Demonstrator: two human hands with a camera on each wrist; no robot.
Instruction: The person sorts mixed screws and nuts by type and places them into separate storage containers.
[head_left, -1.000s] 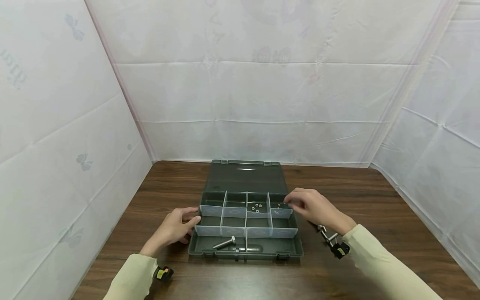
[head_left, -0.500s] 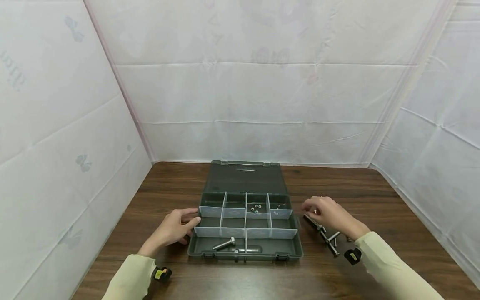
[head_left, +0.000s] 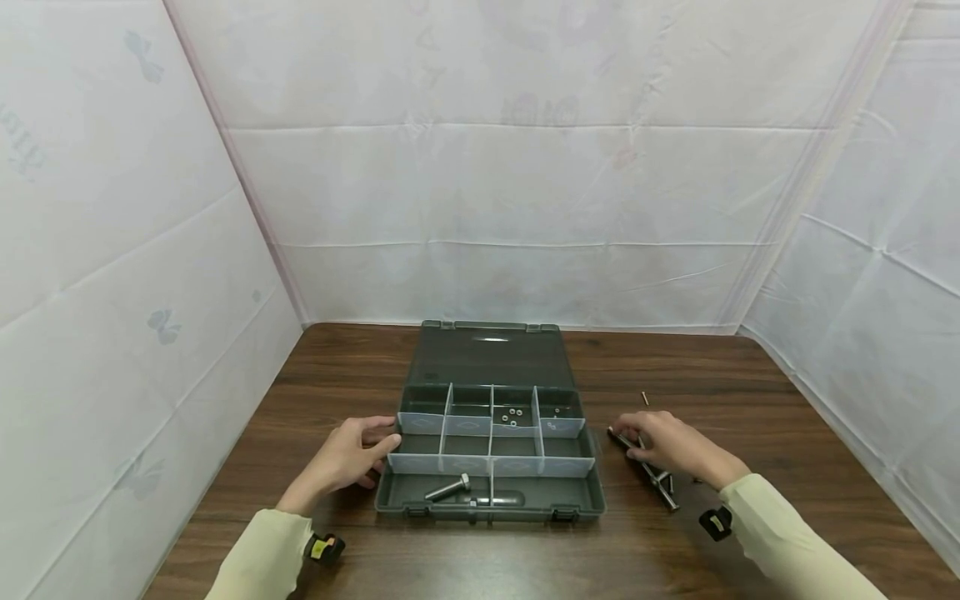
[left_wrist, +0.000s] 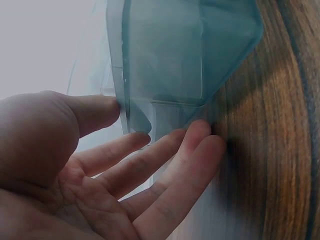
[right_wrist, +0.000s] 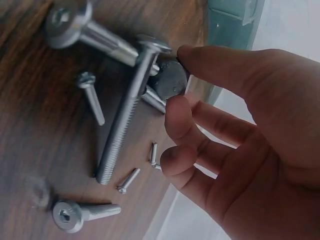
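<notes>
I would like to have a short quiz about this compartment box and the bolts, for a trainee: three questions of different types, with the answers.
1. In the box, which row has the big bolt? (a) nearest the person, (b) middle, (c) farthest.
2. True or false: the lid is closed.
3. Loose bolts lie on the table nearer to which grip?

Key:
1. (a)
2. False; it is open.
3. The right grip.
</notes>
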